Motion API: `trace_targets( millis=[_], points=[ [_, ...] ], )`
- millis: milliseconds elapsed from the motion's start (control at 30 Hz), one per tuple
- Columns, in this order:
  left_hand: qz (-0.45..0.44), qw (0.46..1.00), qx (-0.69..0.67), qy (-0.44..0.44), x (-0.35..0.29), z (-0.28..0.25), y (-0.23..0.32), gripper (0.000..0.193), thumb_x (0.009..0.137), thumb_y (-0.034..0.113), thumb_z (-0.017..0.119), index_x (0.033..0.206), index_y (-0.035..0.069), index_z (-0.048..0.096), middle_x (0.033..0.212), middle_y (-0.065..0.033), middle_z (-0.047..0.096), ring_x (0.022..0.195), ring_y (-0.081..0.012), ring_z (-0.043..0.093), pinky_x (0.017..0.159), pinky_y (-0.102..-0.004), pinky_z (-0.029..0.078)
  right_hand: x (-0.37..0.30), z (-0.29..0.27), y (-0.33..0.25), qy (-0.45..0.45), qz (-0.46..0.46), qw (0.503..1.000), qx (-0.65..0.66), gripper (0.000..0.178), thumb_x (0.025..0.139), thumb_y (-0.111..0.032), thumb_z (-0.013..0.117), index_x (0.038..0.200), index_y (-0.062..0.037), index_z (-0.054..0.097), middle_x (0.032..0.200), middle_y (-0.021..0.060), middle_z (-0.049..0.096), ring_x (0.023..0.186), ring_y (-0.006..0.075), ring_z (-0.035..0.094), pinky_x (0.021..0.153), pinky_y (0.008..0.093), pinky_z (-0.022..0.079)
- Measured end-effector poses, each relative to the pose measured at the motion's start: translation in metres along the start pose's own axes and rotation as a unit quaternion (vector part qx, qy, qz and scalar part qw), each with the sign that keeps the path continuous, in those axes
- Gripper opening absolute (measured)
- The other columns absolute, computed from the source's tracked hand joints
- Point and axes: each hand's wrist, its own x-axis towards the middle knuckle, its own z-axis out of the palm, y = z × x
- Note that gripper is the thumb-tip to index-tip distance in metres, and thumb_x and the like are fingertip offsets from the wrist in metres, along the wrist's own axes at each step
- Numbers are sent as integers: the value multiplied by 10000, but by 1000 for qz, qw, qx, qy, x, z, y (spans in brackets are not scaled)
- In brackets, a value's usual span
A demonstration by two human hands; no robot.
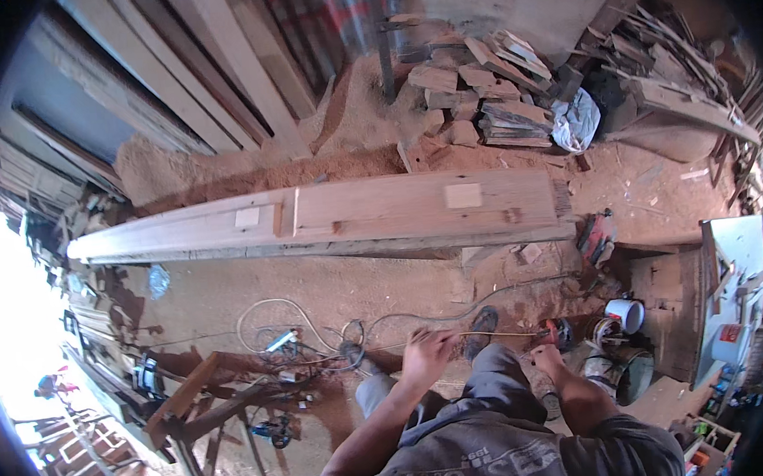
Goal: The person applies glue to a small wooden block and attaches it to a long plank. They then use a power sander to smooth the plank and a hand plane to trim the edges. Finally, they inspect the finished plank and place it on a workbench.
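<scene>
My left hand (427,357) is raised in front of my lap, fingers bent together; whatever they may hold is too small to make out. A thin yellow cord (499,333) runs from near its fingertips toward a red power tool (558,333) on the ground; I cannot tell if the hand touches it. My right hand (547,359) is curled closed beside my right knee, just below that tool, its contents hidden. Beyond my feet lies a long, wide wooden plank (380,210) on a thicker timber, with pale rectangular patches and a small wood strip (277,219) on it.
Cables (263,308) loop over the sawdust floor near my feet. Scrap wood (495,88) is piled at the back, with boards (201,65) leaning at the left. A white bucket (626,314) and a wooden cabinet (669,306) stand right; a timber trestle (208,409) stands left.
</scene>
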Motion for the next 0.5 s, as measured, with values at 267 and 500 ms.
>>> trace_targets(
  millis=[267, 500],
  points=[
    [266, 796, -467, -280, 138, -18, 247, 319, 958, 346, 697, 1112, 77, 770, 964, -157, 718, 977, -361, 679, 991, -542, 475, 9, -16, 18, 131, -56, 946, 290, 224, 995, -132, 626, 1144, -10, 739, 992, 102, 774, 907, 192, 732, 793, 348, 557],
    [317, 571, -659, -373, 157, -12, 310, 552, 975, 578, 565, 1211, 117, 756, 1165, -255, 655, 1116, -447, 617, 1029, -601, 416, -42, 16, 63, 107, 186, 833, 510, 301, 1010, -174, 626, 1263, -31, 706, 998, 94, 753, 803, 150, 683, 665, 300, 498]
  ],
)
